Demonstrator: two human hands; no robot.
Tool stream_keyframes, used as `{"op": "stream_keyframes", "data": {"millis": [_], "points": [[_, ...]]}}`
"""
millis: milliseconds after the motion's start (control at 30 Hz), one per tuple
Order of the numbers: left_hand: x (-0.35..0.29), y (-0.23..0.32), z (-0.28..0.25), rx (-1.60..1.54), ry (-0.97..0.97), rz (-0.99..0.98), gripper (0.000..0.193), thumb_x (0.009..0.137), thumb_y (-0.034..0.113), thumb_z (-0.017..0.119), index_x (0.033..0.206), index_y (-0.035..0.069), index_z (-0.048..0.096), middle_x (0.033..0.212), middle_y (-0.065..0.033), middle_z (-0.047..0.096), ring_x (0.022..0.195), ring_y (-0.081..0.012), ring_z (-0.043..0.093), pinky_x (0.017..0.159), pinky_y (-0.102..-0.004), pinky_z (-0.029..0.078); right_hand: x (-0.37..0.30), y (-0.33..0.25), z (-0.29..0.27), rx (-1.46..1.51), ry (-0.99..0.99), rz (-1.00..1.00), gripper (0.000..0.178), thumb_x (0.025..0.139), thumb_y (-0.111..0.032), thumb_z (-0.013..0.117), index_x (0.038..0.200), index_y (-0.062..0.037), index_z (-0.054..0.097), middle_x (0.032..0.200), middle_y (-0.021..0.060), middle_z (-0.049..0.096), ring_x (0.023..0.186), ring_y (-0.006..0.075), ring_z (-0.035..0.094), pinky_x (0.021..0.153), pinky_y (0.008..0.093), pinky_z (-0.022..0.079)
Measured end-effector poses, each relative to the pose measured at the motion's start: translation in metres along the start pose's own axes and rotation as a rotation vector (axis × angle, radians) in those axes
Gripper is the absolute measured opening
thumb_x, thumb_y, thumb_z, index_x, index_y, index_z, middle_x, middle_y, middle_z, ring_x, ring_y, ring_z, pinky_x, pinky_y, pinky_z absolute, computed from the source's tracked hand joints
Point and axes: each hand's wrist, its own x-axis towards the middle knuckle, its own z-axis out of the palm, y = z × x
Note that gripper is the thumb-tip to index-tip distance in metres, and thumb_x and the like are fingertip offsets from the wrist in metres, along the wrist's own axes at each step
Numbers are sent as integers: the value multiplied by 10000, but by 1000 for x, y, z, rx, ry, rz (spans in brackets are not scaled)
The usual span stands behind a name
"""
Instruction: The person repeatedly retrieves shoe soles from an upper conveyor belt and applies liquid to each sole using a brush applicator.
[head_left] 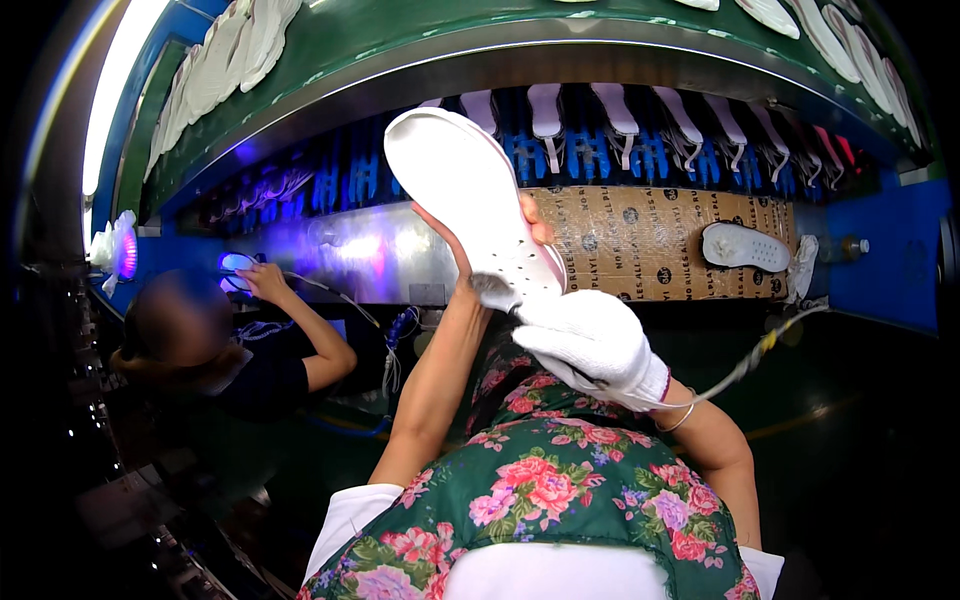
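Note:
A long white shoe sole (462,165) is tilted up in front of me, its heel end nearest my body and small dark holes toward that end. My bare left hand (459,262) grips it from beneath, with fingertips showing along its right edge. My right hand (598,345), in a white knit glove, is closed around a brush (494,291) with greyish bristles. The bristles are at the sole's near end; whether they touch it I cannot tell. The brush's handle is hidden inside the gloved fingers. A thin clear hose (745,368) trails rightward from that hand.
Cardboard (640,245) covers the bench, with another white sole (745,247) and a clear bottle (850,247) at right. Strapped pale shoe parts (615,110) hang behind. Soles (240,50) line a green upper belt. A co-worker's hand (265,283) holds a sole under violet light at left.

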Motion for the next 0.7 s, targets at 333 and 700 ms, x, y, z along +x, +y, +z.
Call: {"op": "stream_keyframes", "data": {"millis": [333,700], "points": [[17,16,7,93,-26,-76,1137,644,995,253,1143,13,536,887,-192,594,717,-300,634,579,-400,542,-5,0,1,75,-35,118,261,743,-30,742,993,-98,721,961,94,718,822,266,691,704,345,549],[32,27,8,237,-30,-441,1083,716,905,355,1370,48,459,915,-236,648,740,-336,702,594,-431,620,-12,0,4,-64,-90,59,297,715,-28,752,1007,-67,711,958,109,714,810,276,690,688,369,555]]}}
